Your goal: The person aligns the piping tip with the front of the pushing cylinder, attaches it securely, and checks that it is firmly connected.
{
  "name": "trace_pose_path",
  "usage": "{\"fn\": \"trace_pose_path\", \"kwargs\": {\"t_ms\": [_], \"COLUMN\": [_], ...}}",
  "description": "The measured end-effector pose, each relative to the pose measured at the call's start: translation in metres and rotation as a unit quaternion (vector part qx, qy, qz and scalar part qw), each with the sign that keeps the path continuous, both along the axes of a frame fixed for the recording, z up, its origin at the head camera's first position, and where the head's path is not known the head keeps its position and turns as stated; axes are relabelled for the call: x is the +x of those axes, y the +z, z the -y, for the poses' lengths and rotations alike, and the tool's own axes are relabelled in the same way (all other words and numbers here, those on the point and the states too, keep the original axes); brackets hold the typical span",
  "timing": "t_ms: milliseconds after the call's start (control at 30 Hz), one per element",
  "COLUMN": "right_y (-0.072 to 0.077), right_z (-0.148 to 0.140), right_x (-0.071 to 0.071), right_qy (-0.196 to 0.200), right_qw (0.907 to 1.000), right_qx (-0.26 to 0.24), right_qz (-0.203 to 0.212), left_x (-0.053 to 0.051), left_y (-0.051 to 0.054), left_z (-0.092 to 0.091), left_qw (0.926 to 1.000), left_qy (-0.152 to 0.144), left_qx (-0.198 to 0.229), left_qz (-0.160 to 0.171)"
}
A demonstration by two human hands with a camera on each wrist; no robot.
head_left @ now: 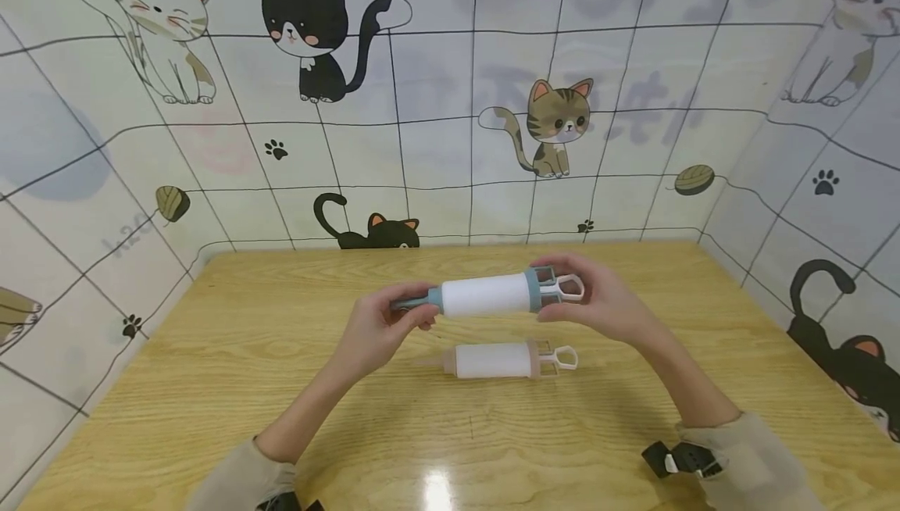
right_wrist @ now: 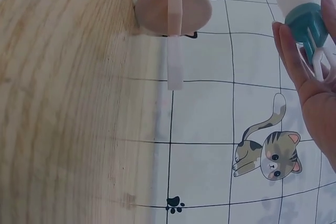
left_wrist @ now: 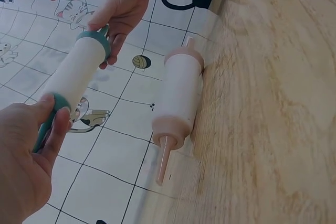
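Note:
A syringe-like icing press (head_left: 485,294) with a white barrel and teal ends is held level above the table. My left hand (head_left: 380,331) pinches its narrow teal nozzle end between thumb and fingers, as the left wrist view also shows. At the other end, my right hand (head_left: 608,300) grips the teal collar, near the white looped plunger handle (head_left: 571,287). A second icing press (head_left: 492,360), white with pink ends, lies on the table just below and nearer to me. Neither hand touches it.
The wooden table (head_left: 246,386) spreads out under both hands. Behind it and at the sides stands a white gridded backdrop (head_left: 436,144) printed with cartoon cats. Dark straps (head_left: 682,460) are on the sleeves.

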State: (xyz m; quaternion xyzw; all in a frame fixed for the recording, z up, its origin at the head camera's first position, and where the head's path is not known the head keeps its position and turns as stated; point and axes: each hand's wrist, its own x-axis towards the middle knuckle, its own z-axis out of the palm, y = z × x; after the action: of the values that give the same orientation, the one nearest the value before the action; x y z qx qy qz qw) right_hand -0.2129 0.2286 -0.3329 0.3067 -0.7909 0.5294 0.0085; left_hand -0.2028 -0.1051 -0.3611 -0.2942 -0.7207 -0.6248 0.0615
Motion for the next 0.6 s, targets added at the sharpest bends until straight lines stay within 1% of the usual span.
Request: {"fn": "trace_pose_path", "kwargs": {"t_ms": [100, 200, 433, 600], "right_y": [0.001, 0.000, -0.005, -0.011], "right_z": [-0.002, -0.003, -0.005, -0.008], "right_x": [-0.003, -0.005, -0.013, -0.020], "right_qy": [0.024, 0.033, 0.021, 0.006], "right_qw": [0.9997, 0.9995, 0.9996, 0.9994], "right_qx": [-0.005, -0.004, 0.019, 0.033], "right_qz": [0.007, 0.004, -0.001, 0.010], "left_x": [-0.005, -0.010, -0.020, -0.028], "left_y": [-0.002, -0.004, -0.008, -0.011], "left_z": [0.000, 0.000, -0.002, -0.005], "left_qw": [1.0000, 0.9999, 0.9993, 0.9988], "left_qy": [0.004, 0.006, 0.020, 0.017], "left_qx": [0.002, 0.000, -0.024, -0.033], "left_qz": [0.009, 0.015, 0.023, 0.030]}}
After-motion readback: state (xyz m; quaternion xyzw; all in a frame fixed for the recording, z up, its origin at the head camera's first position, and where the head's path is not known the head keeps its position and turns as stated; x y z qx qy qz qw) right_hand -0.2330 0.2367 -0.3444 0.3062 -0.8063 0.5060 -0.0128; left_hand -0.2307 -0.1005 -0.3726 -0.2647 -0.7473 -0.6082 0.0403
